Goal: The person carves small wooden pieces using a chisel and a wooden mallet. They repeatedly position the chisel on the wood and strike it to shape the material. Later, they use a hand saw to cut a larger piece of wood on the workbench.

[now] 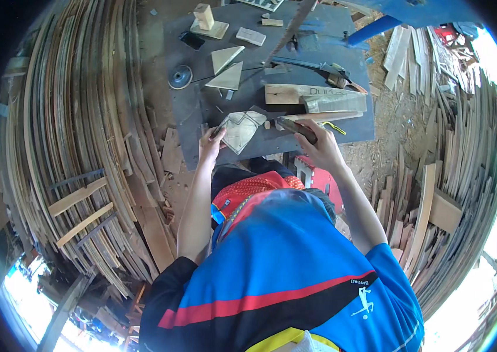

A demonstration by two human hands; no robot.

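Observation:
My left hand (211, 144) is closed on the edge of a pale, angular wooden piece (241, 132) marked with dark lines, tilted over the near edge of the dark table (195, 108). A small dark item shows at its fingers; its kind is unclear. My right hand (324, 148) grips a brown tool with a wooden handle (300, 130) and a dark front end pointing left, toward the wooden piece. Its exact kind is hard to make out. Between the two lies a small wooden bit (267, 124). Beyond the right hand, several wood blocks (283, 94) lie on the table.
Two pale triangular pieces (225, 76), a round metal disc (180, 77) and a whitish block (250, 36) lie farther back. A clamp-like tool (336, 76) rests behind the blocks. Tall stacks of boards stand at left (84, 117) and right (465, 164). A red stool (322, 182) is below the table.

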